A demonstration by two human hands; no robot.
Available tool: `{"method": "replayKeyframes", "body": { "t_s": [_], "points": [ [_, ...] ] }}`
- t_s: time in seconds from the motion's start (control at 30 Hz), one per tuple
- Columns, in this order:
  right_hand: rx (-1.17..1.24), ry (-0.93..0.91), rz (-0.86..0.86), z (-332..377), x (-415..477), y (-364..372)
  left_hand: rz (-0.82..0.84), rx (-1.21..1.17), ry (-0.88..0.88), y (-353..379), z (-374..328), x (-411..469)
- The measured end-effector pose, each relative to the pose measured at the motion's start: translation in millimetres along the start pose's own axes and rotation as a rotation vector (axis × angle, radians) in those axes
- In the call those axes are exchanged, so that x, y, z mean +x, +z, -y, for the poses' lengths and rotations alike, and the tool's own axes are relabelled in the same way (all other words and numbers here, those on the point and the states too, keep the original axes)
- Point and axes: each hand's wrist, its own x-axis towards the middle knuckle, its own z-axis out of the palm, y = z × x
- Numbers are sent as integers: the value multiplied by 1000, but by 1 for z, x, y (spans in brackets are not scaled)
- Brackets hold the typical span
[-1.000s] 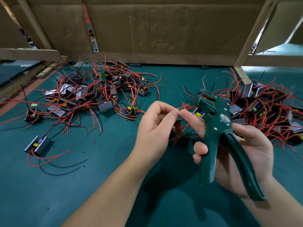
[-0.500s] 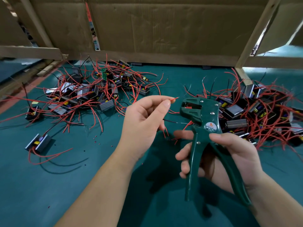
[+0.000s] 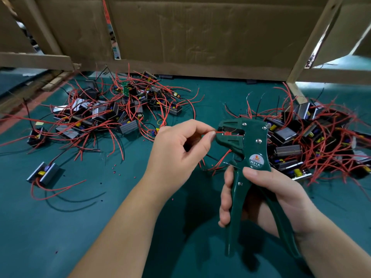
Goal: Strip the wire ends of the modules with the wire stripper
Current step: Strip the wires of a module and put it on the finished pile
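Left hand (image 3: 176, 155) fingers pinching thin red wire (image 3: 222, 133), its end in toothed green wire stripper (image 3: 248, 143) head, right hand (image 3: 271, 195) fingers curled round both handles, smooth teal tabletop (image 3: 80, 227) under the hands (cardboard wall (image 3: 190, 33) at far edge)

We see the wire stripper (image 3: 254, 141) as green-coated, with a satin, faintly gleaming surface. Its rivets (image 3: 259, 140) are bare bright metal and its round label (image 3: 254, 160) is glossy. Its handles (image 3: 233, 217) look to us like smooth green plastic. The red wire (image 3: 221, 133) in its head wears smooth plastic insulation with a slight shine. The modules (image 3: 104, 115) have grey metal casings, some ribbed, all dully reflective. The lone module (image 3: 43, 173) at our left shows the same grey metal. The bench (image 3: 100, 227) is covered in a smooth, matt teal mat. Behind it we find brown cardboard (image 3: 200, 37), matt and creased, framed by raw wooden battens (image 3: 36, 61), rough and unpainted.
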Motion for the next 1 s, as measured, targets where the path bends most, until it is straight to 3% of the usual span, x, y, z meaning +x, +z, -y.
{"method": "replayKeyframes", "body": {
  "t_s": [0.37,0.6,0.83,1.0],
  "points": [
    [-90,-6,-184,-6,0,3,28,174,28,1,2,-2],
    [-76,31,-369,-14,5,8,382,369,-152,6,10,-1],
    [253,-65,-295,6,7,0,320,35,-241,-6,9,2],
    [197,43,-191,3,4,-4,223,-42,-247,-7,8,4]
  ]
}}
